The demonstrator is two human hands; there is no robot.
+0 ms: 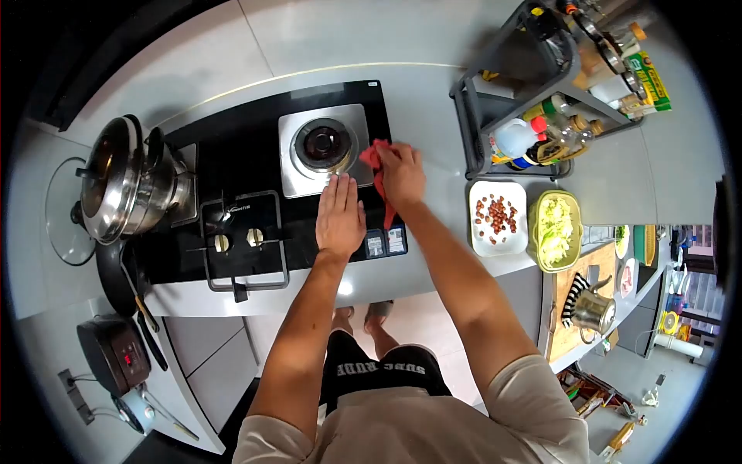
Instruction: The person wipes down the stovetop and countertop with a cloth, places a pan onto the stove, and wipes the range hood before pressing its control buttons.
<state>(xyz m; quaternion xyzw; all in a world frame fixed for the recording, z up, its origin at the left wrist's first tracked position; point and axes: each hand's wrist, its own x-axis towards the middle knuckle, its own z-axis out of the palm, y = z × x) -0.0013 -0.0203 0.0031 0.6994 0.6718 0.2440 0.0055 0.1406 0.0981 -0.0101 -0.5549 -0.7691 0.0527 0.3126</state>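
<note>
My right hand [403, 176] grips a red cloth [389, 205] at the right edge of the black gas stove [232, 116]. Part of the cloth hangs down below my fingers, along the glass. My left hand [340, 220] lies flat, fingers stretched out and side by side, with the fingertips at the front edge of the square metal burner plate [292, 182]. In the middle of that plate sits the round burner [323, 144], with no grate over it. The loose pot grate [284, 246] rests over the two control knobs at the stove's front.
A lidded steel pot [116, 185] stands on the left burner, beside a glass lid [62, 224] and a dark pan [114, 282]. To the right are a white plate of reddish-brown pieces [479, 240], a green basket of chopped greens [576, 247], a bottle rack [471, 124] and a kettle [595, 311].
</note>
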